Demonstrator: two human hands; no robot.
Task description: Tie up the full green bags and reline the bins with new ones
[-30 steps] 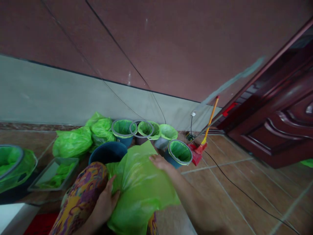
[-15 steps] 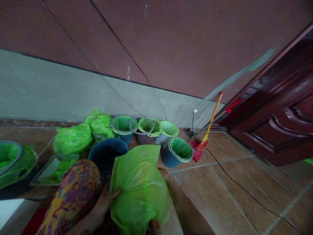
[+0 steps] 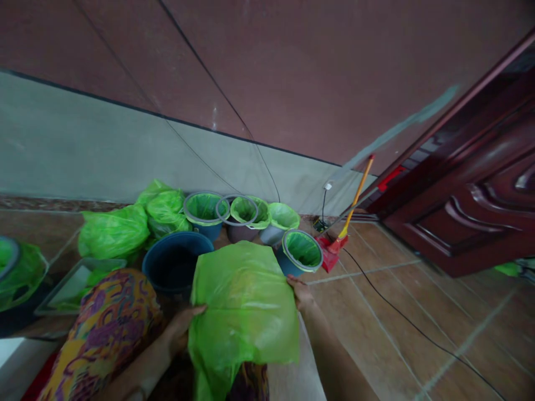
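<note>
A green plastic bag is spread between my hands, its lower part draping over my patterned trouser leg. My left hand grips its left edge, thumb lying on the plastic and the other fingers hidden behind. On the opposite edge, my right hand holds the bag with closed fingers. Just beyond the bag, to the left, stands a blue bin with no liner. A lined blue bin with a grey ring is close to my right hand.
Several green-lined bins line the wall. Stuffed green bags lie left of them, behind a tray of green plastic. A red dustpan with a yellow handle stands at right. A black cable crosses the tiles near a wooden door.
The bag is stretched wider and flatter between my hands. My right hand has come up along its right edge and shows more clearly. The view has shifted slightly.
</note>
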